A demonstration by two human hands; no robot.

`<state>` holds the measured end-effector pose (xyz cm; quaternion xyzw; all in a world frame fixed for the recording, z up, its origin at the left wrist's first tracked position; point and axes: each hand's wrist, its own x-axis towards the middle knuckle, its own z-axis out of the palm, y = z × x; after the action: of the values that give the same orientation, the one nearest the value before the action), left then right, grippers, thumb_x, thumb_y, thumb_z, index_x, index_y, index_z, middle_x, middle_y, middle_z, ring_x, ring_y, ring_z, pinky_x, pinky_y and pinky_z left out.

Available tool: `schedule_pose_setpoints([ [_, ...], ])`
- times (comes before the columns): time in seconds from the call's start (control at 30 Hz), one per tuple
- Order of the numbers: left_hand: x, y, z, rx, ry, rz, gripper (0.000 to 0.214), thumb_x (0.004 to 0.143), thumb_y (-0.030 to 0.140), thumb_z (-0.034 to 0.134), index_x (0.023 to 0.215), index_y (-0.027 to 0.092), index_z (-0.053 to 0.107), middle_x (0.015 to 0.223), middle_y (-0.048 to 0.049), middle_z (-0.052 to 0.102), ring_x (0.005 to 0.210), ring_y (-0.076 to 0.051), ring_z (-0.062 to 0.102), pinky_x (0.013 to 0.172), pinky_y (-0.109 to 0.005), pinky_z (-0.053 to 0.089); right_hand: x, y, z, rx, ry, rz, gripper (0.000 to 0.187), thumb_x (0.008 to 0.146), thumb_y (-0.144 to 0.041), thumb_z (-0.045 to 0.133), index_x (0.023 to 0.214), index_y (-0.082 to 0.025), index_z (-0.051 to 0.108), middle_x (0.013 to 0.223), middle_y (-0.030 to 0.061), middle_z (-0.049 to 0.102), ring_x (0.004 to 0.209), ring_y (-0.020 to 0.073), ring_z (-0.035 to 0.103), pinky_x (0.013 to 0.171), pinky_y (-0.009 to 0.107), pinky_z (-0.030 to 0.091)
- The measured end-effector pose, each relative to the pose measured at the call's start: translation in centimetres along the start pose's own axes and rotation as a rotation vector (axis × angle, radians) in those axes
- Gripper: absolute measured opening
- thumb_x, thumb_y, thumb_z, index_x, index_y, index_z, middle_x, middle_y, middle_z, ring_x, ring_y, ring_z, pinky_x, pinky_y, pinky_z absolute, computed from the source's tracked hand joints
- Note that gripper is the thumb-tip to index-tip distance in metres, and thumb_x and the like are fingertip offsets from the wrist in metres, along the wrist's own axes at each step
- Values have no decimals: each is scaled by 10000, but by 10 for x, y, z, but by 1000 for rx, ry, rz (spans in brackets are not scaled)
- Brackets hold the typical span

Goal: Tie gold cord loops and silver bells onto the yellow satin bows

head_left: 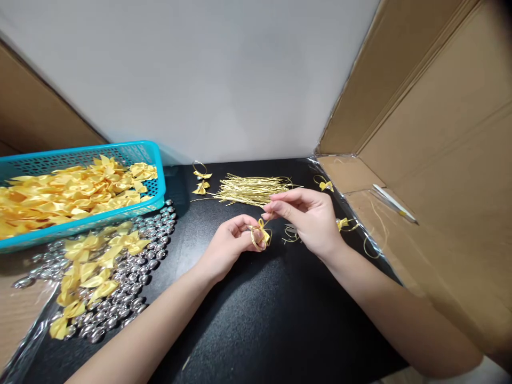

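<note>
Between thumb and fingers, my left hand (234, 242) pinches a small yellow ribbon bow (263, 233) with gold cord looped around it. My right hand (310, 218) is just up and to the right, its thumb and forefinger pressed together on the end of the gold cord (270, 217) that runs to the bow. Whether a bell sits inside the bow cannot be made out. Behind the hands lies a bundle of cut gold cords (252, 189). Under my right wrist some short cord scraps (291, 233) show in part.
A blue basket (162, 181) full of yellow bows stands at the left. Before it are many silver bells (136, 272) with loose bows (96, 282) on top. Finished-looking bows with loops (202, 175) lie at the back; a white pen-like tool (395, 204) rests on cardboard at right.
</note>
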<state>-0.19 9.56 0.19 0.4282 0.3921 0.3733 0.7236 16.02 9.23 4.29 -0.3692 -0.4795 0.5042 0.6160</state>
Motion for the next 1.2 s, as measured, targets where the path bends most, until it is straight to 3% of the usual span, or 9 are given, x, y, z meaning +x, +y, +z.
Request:
schedule_pose_setpoints([
  [0.3,-1,3,4,117,29,-28,215,660,211,776,751,145,594,633,8,677,552,-96,614,571,-213,490,5,-11,-7,24,50,-83,93,691,-265,820,737,-241,743,694,-32,746,607,123,709,633,281,622],
  [0.47,0,0,3,90,20,-24,233,635,205,784,735,152,581,624,15,671,537,-92,605,558,-208,474,7,-14,-8,8,71,-38,132,682,-300,820,749,-232,730,695,-33,730,620,119,696,664,295,625],
  [0.57,2,-2,0,45,27,-19,259,619,215,798,721,155,568,620,17,665,562,-100,626,572,-204,480,11,-12,-14,31,4,114,174,665,-299,833,740,-201,711,703,-24,723,619,104,688,661,261,610],
  [0.7,3,-2,-3,1,75,29,264,622,236,806,735,156,581,629,23,656,571,-96,623,601,-213,504,18,-2,-31,174,-255,660,252,613,-281,874,750,-166,697,674,-11,723,593,90,681,636,234,584],
  [0.77,3,-1,-3,13,99,55,259,621,236,808,724,156,584,624,33,640,539,-84,596,583,-214,505,20,4,-36,321,-326,800,262,615,-276,877,767,-173,690,647,-37,710,561,74,658,705,299,598],
  [0.87,3,0,-3,60,120,72,260,608,235,812,709,153,587,610,37,622,505,-78,567,536,-206,483,19,11,-36,474,-338,801,240,640,-253,865,773,-180,679,622,-68,690,518,45,614,778,353,591],
  [1.2,2,0,-1,80,113,72,234,595,186,792,711,145,593,584,31,635,513,-90,588,545,-209,483,15,14,-29,529,-344,743,217,675,-262,846,785,-195,672,613,-89,654,501,30,552,746,288,586],
])
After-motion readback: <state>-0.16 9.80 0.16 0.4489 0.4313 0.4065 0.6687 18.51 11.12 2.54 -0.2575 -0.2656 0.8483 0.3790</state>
